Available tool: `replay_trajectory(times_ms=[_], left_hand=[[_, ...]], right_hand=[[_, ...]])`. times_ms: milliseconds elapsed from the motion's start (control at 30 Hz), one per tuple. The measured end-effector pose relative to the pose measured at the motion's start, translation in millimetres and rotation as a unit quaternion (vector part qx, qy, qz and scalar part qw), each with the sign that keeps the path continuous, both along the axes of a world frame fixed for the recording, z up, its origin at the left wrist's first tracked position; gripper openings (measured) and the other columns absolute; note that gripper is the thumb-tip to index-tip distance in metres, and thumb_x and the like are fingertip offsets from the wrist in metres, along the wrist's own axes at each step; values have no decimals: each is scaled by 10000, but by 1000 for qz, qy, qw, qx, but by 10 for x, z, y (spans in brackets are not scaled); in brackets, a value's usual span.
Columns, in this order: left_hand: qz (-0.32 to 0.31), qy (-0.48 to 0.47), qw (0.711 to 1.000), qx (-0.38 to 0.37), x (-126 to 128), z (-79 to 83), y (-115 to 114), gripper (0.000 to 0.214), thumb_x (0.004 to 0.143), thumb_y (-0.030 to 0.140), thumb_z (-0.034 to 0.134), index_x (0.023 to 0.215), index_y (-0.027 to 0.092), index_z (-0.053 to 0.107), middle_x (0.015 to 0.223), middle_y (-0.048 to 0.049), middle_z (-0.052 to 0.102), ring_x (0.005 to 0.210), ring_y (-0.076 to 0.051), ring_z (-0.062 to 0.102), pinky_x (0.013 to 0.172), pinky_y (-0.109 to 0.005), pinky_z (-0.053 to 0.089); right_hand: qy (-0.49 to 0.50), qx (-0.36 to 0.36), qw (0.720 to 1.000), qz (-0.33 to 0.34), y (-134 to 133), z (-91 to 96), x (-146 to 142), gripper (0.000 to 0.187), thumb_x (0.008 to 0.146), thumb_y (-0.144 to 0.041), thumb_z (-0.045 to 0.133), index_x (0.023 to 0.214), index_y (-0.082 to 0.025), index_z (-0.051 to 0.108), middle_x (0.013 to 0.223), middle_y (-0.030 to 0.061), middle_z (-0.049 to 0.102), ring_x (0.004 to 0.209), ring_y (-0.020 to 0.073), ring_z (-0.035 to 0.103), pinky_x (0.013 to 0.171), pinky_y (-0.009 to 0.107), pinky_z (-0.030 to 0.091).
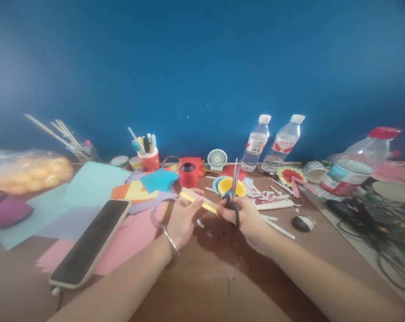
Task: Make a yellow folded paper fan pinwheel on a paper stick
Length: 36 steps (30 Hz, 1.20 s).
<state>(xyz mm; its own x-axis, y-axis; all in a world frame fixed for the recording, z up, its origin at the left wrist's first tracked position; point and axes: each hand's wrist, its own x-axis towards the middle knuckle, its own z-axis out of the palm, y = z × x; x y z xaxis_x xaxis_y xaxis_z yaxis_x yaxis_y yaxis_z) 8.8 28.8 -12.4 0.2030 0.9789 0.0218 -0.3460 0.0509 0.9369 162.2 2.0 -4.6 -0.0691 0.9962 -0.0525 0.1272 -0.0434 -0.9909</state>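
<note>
Over the middle of the table, my left hand (185, 217) pinches a narrow pale-yellow folded paper strip (204, 203) by its left part. The thumb and fingers of my right hand (246, 217) hold the other end. Dark-handled scissors (235, 183) are also in my right hand, with the blades pointing up and the loops around the fingers. Just behind them lies a pleated yellow and blue paper rosette (227, 186). A metal bangle circles my left wrist, and a grey ring-shaped item (156, 218) shows beside that hand.
A phone (93, 243) rests on pink paper sheets (132, 237) at left. Water bottles (255, 145) and a small fan (217, 158) stand along the wall, near a red cup of pens (149, 158). White paper scraps (272, 197) and a larger bottle (353, 167) are at right.
</note>
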Motion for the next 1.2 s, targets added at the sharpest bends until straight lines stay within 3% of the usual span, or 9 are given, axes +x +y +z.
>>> replay_trajectory(times_ms=[100, 200, 367, 500, 633, 767, 1200], left_hand=[[-60, 79, 995, 4, 25, -16, -54, 211, 645, 319, 624, 693, 118, 583, 577, 1, 537, 503, -79, 475, 470, -189, 374], [-33, 121, 992, 1, 35, -21, -68, 238, 635, 332, 628, 632, 96, 600, 524, -13, 537, 479, -86, 472, 452, -195, 368], [86, -6, 995, -49, 57, 74, -60, 191, 593, 284, 666, 656, 114, 604, 555, 10, 561, 486, -63, 482, 479, -177, 395], [117, -99, 987, -55, 94, 182, -112, 168, 603, 268, 662, 645, 116, 604, 565, 13, 563, 513, -52, 502, 498, -159, 410], [152, -122, 978, -80, 132, 254, -219, 170, 595, 253, 669, 650, 110, 596, 585, 7, 559, 526, -55, 506, 495, -157, 415], [129, -93, 981, -116, 170, 257, -325, 187, 598, 273, 654, 611, 108, 568, 541, 6, 534, 473, -69, 476, 430, -178, 380], [109, -55, 989, -86, 231, 206, -420, 187, 641, 291, 626, 622, 112, 577, 528, 19, 517, 507, -70, 464, 489, -182, 372]], right_hand=[[2, 17, 1000, 0, -15, 8, -16, 197, 587, -319, 651, 609, -146, 559, 497, -41, 457, 460, 74, 370, 444, 204, 294], [6, 47, 999, -24, -19, 2, -23, 224, 619, -351, 627, 695, -143, 590, 585, -7, 533, 530, 108, 447, 505, 229, 353], [0, 111, 993, -37, -66, -15, -57, 300, 663, -400, 591, 846, -166, 550, 807, 37, 562, 726, 163, 507, 660, 271, 399], [-47, 96, 994, 14, -169, -55, -153, 265, 722, -427, 525, 764, -166, 504, 685, 1, 516, 641, 133, 461, 601, 237, 373], [-67, 90, 991, 68, -268, -106, -261, 278, 734, -434, 509, 741, -156, 495, 651, -7, 500, 611, 124, 436, 589, 228, 360], [-48, 108, 990, 75, -301, -121, -305, 294, 737, -441, 499, 760, -149, 511, 681, 7, 518, 640, 146, 460, 620, 238, 371], [-19, 144, 987, 75, -296, -115, -292, 352, 767, -416, 478, 927, -116, 571, 806, 43, 604, 775, 194, 536, 691, 261, 412]])
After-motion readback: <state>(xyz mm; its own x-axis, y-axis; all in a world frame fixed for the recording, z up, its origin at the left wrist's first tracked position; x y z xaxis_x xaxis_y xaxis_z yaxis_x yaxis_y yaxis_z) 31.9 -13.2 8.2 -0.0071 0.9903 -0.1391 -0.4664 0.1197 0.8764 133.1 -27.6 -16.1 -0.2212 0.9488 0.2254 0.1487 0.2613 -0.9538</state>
